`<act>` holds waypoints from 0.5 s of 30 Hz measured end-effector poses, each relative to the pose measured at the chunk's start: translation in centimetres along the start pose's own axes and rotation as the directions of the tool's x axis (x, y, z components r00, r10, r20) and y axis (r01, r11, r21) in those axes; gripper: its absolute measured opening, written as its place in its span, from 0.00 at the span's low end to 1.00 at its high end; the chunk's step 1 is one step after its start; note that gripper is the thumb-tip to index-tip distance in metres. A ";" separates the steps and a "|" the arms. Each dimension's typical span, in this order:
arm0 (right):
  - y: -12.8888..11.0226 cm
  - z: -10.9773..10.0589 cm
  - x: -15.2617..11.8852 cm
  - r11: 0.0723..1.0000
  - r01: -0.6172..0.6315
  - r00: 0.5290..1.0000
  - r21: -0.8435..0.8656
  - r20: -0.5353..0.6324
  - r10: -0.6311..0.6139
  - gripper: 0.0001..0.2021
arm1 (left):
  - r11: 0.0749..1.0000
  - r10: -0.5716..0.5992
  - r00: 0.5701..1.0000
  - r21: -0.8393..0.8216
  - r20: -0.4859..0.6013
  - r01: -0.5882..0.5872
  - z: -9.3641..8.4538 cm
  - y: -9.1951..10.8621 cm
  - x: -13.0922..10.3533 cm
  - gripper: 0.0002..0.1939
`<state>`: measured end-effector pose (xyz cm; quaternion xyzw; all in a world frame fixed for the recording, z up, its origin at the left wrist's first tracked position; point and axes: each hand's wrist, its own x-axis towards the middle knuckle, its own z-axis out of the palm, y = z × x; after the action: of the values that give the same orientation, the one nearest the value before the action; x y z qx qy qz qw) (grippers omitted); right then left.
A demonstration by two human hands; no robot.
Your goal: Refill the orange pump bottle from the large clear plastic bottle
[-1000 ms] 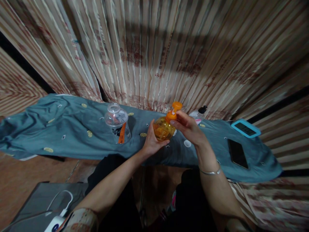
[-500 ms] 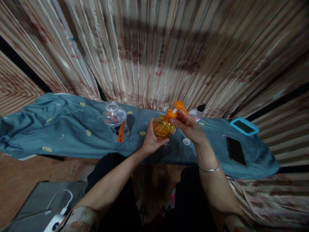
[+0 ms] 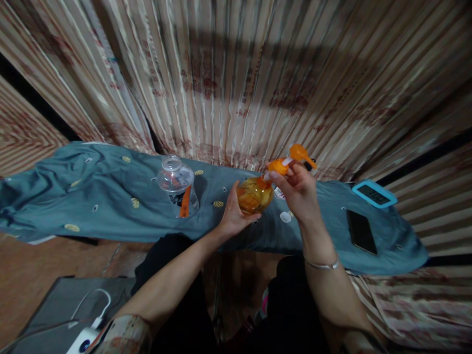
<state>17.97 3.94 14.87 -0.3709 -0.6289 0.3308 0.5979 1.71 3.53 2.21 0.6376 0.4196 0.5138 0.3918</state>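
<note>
My left hand (image 3: 236,211) wraps round a clear amber bottle (image 3: 255,196), which leans a little to the right above the cloth. My right hand (image 3: 298,189) pinches an orange pump head (image 3: 278,166) by its collar. The pump head sits up and to the right of the bottle's neck, its nozzle pointing right; whether its tube is still inside the neck I cannot tell. To the left stands an uncapped clear plastic jar (image 3: 177,184) with an orange and black label. A small white cap (image 3: 285,217) lies on the cloth just below my right hand.
A teal cloth with pineapple prints (image 3: 110,196) covers the narrow table. On its right end are a blue-framed digital clock (image 3: 374,193) and a black phone (image 3: 361,231). Behind hangs a striped curtain (image 3: 236,88). Another bottle is mostly hidden behind my right hand.
My right hand has lifted the orange pump head up and right, off the bottle's neck. The bottle has shifted slightly right in my left hand.
</note>
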 end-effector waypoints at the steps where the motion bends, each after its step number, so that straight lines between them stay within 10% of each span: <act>1: -0.7 -0.2 0.1 1.000 0.012 0.999 0.003 -0.036 -0.011 0.18 | 1.000 -0.001 1.000 0.005 0.004 0.001 0.0 0.1 0.0 0.64; 15: -5.9 -2.4 -0.3 0.979 0.191 0.955 0.075 -0.245 -0.167 0.15 | 0.997 0.014 0.998 0.079 0.058 -0.018 0.1 0.7 0.0 0.64</act>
<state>19.96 0.63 19.90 -0.3195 -0.5668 0.2588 0.7139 1.94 3.32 2.84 0.6705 0.4231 0.4814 0.3737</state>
